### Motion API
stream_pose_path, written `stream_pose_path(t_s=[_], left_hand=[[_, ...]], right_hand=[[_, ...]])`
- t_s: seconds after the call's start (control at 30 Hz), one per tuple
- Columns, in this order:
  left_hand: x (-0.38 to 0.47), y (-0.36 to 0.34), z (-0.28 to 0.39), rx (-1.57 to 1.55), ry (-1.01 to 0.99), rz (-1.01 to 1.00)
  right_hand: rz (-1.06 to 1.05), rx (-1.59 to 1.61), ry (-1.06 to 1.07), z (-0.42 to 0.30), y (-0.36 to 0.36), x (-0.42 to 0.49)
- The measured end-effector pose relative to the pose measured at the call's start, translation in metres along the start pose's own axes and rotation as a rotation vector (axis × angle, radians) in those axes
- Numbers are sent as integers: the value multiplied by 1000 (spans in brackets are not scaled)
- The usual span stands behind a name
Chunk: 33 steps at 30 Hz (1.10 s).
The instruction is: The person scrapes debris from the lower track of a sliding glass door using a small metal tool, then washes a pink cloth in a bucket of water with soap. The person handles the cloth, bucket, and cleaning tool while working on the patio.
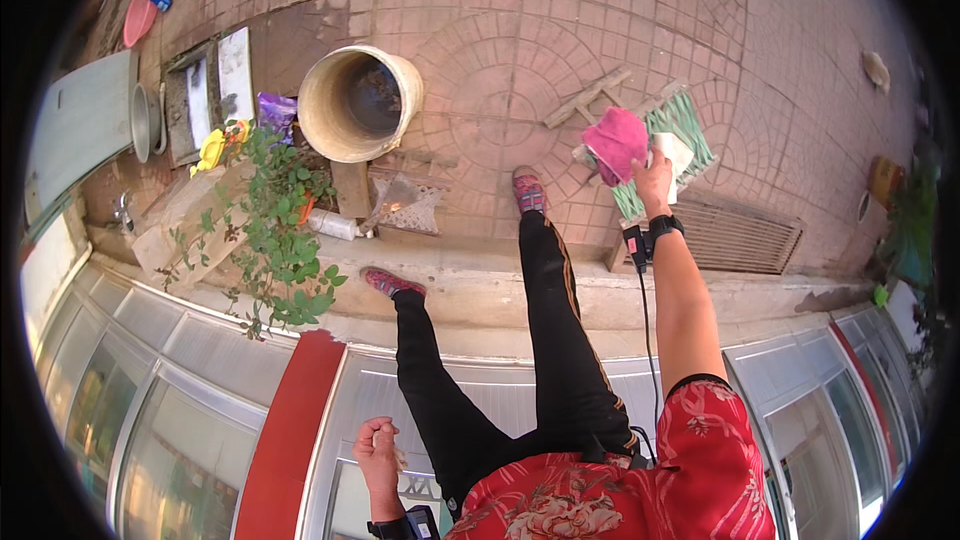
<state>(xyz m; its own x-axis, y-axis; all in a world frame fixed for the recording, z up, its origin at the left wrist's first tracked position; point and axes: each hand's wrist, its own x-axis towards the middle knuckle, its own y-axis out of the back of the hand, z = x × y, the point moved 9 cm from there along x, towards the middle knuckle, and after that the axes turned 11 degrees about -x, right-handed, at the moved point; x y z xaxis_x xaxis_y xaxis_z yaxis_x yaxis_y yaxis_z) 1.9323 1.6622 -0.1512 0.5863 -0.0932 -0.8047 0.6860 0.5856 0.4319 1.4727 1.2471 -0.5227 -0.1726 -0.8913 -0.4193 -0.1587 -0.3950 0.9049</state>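
My right hand reaches down at the right, over a low wooden stool with a green strap seat. The fingers meet a white object, whose kind I cannot make out. Beside the thumb is a crumpled pink cloth, and it touches the hand. Whether the fingers grip the cloth, the white object or both is unclear. My left hand hangs low beside my left leg, fingers curled in; no held thing is plain to see.
A large pale bucket with dark contents stands ahead on brick paving. Left of it are a purple bag, a leafy plant and a grey basin. A floor grate lies right, by the concrete step under my left foot.
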Motion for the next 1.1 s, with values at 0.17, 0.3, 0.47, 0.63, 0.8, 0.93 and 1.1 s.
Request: stream_pose_path(t_s=[0.17,0.3,0.47,0.63,0.8,0.93,1.1], left_hand=[[8,-50,-3,130,-68,-90],[17,-106,7,87,-89,-299],[18,-186,30,-50,-26,-447],[-17,-227,52,-145,-83,-695],[-8,-182,34,-275,84,-283],[2,-148,25,-252,58,-158],[9,-126,-2,-171,112,-84]], right_hand=[[-79,-32,85,-17,-53,17],[-224,345,48,-34,-37,-17],[-933,939,347,-148,54,-192],[-1062,883,1024,-224,162,-310],[-747,969,443,-108,98,-197],[28,467,-336,95,56,-67],[-134,815,-781,194,-62,-16]])
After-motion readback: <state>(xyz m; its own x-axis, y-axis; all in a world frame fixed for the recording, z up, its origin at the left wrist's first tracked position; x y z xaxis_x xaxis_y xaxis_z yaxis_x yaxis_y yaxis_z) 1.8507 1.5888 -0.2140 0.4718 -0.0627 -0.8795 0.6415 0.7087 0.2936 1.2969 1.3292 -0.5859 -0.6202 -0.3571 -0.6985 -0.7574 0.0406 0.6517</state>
